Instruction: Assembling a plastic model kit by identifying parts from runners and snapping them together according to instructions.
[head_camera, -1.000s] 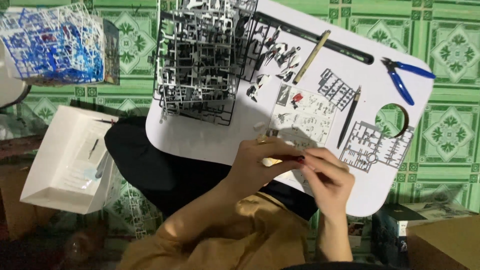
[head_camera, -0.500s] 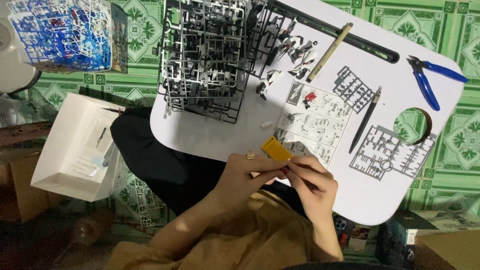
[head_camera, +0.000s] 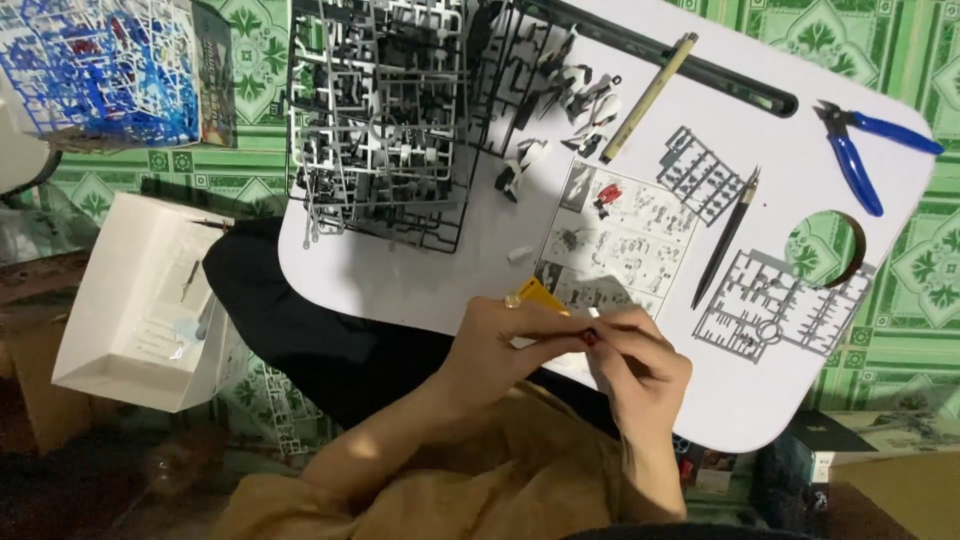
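My left hand (head_camera: 505, 340) and my right hand (head_camera: 640, 365) meet over the near edge of a white lap table (head_camera: 420, 280). Between their fingertips is a small part, mostly hidden, and a flat yellow piece (head_camera: 541, 296) sticks up from behind my left hand's fingers. I cannot tell which hand carries the yellow piece. An open instruction sheet (head_camera: 620, 240) lies just beyond the hands.
A stack of grey and black part frames (head_camera: 380, 120) fills the table's far left. Blue-handled nippers (head_camera: 860, 150), a tan pen (head_camera: 650, 95), a black knife (head_camera: 728, 238), two loose grey frames (head_camera: 780, 305) and small white parts (head_camera: 585, 100) lie around. A white box (head_camera: 150, 300) and blue frames (head_camera: 100, 65) sit on the floor.
The view has shifted, so the table sits higher and further right in frame. My hands stay together at the near edge, working the small part; the yellow piece now shows above my left fingers.
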